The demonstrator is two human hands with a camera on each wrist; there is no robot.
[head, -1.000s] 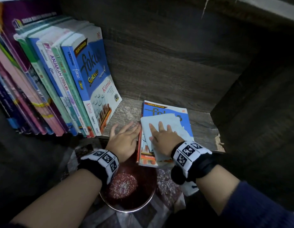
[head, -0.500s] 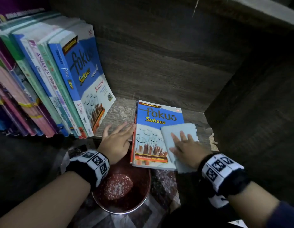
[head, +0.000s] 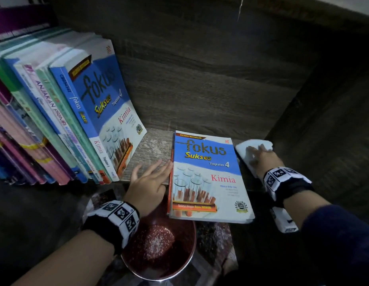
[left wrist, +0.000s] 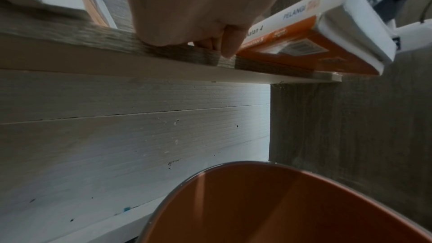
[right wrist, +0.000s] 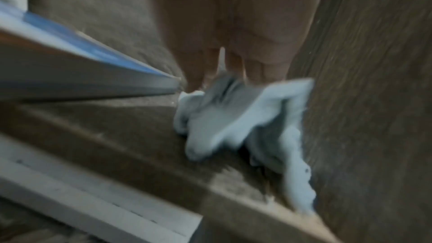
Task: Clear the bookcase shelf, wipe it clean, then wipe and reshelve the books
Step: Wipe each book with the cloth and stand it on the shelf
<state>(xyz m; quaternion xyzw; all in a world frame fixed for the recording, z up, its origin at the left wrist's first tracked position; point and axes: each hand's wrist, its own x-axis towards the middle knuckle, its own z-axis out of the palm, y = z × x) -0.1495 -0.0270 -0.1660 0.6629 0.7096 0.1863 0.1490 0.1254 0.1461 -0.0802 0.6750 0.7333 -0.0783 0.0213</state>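
A blue and white "Fokus Sukses Kimia" book (head: 206,176) lies flat on the wooden shelf (head: 152,147), its near end hanging over the front edge. My left hand (head: 150,178) rests flat on the shelf with straight fingers against the book's spine (left wrist: 275,30). My right hand (head: 259,157) presses a pale cloth (head: 247,151) onto the shelf just right of the book, by the side wall. In the right wrist view the cloth (right wrist: 245,117) bunches under my fingers. A row of upright books (head: 62,120) leans at the left.
A red bowl with a metal rim (head: 158,250) sits below the shelf under my left wrist; its rim (left wrist: 210,171) shows in the left wrist view. The dark back panel (head: 210,79) and right side wall (head: 323,120) close in the shelf.
My right hand has slid the cloth rightward off the book's cover onto the bare shelf beside it. The left hand has stayed at the book's spine.
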